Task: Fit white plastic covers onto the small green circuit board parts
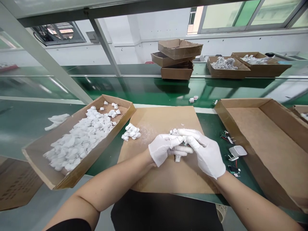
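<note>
Both my hands wear white gloves and meet over a brown cardboard sheet (156, 128). My left hand (162, 149) is closed around a small white plastic part (177, 158) that sticks out below its fingers. My right hand (204, 150) curls over the same spot, fingers pressed together on the part, with a bit of green and dark wiring showing between the hands. A small heap of white plastic parts (131, 132) lies on the sheet to the left of my hands.
A cardboard tray (48, 175) full of white parts sits at the left. An empty cardboard tray (269, 141) is at the right. A white charger shell (237, 151) and small circuit boards (226, 136) lie between. Stacked boxes (178, 59) and filled trays (227, 67) stand beyond the green belt.
</note>
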Demonstrator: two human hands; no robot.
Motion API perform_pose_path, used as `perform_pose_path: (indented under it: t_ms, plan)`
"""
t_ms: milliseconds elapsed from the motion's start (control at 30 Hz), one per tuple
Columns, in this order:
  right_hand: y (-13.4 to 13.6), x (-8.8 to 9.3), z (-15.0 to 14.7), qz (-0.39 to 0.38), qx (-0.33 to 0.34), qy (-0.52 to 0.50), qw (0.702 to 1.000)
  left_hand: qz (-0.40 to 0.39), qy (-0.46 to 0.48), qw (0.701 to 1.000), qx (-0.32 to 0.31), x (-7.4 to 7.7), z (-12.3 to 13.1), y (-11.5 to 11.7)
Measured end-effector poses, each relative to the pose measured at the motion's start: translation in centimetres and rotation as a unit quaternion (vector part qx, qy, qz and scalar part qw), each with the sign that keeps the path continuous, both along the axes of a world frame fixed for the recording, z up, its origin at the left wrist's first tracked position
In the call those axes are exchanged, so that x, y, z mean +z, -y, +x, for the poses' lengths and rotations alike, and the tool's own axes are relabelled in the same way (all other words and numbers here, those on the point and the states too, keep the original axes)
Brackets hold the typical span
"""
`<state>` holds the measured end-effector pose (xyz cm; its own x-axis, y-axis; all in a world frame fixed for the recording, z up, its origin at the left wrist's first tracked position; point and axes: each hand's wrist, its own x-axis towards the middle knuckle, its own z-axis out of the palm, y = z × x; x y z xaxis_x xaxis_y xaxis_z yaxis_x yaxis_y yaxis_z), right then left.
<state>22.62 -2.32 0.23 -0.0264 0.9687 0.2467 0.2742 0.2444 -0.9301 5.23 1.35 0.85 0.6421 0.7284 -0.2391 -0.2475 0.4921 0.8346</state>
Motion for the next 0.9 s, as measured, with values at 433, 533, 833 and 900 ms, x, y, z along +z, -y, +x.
perform_pose_path:
  t_ms: [433,533,833,900]
  plan:
    - [0.2,-1.6,-0.6,0.212,0.054,0.221,0.95,-0.04,-0.006,0.998,0.053,1.5,0.4,-0.2]
    - [0.3,-1.9,-1.0,0.175,0.02,0.233,0.956,-0.053,-0.003,0.997,0.053,1.6,0.2,-0.5]
    - [-0.4,-2.2,-1.7,0.229,-0.007,0.335,0.914,-0.064,-0.023,0.994,0.08,0.8,-0.3,-0.9]
    - [-0.6,-2.0,-1.7,0.222,-0.004,0.358,0.907,-0.05,-0.045,0.994,0.087,0.7,-0.5,-1.1]
